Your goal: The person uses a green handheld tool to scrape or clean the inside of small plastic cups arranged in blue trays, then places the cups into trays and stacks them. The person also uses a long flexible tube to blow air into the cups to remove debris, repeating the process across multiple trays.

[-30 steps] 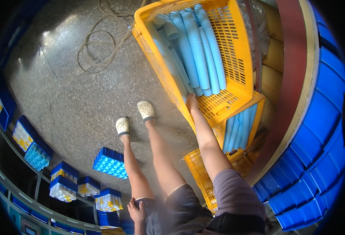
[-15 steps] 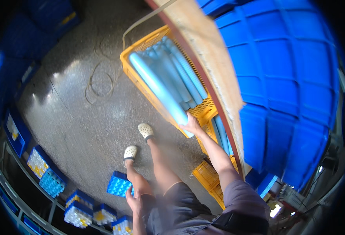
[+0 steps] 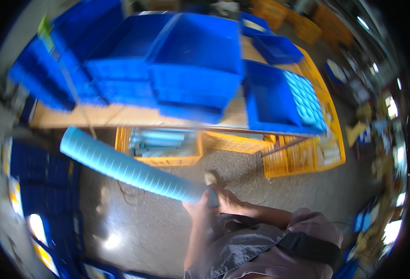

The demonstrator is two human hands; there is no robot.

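A long light-blue ribbed tube (image 3: 126, 169), its rings looking like a row of nested round pieces, slants up and leftward in front of me. My left hand (image 3: 198, 207) grips it close to its near end. Right at that end, my right hand (image 3: 228, 201) is closed on the tube too, its fingers partly blurred. Behind the tube, under the table, a yellow crate (image 3: 168, 162) holds similar light-blue tubes (image 3: 156, 138).
Stacked blue bins (image 3: 193, 88) stand on the wooden table (image 3: 135, 116). Farther right, a blue bin (image 3: 270, 100) contains light-blue rounded pieces (image 3: 305, 100). Yellow crates (image 3: 289, 160) sit below the table's right end. Dark blue bins (image 3: 44, 162) line the left side.
The tube has come out of the yellow crate and is now lifted before me. My left hand, free earlier, has joined the right on it. My view has turned toward the table.
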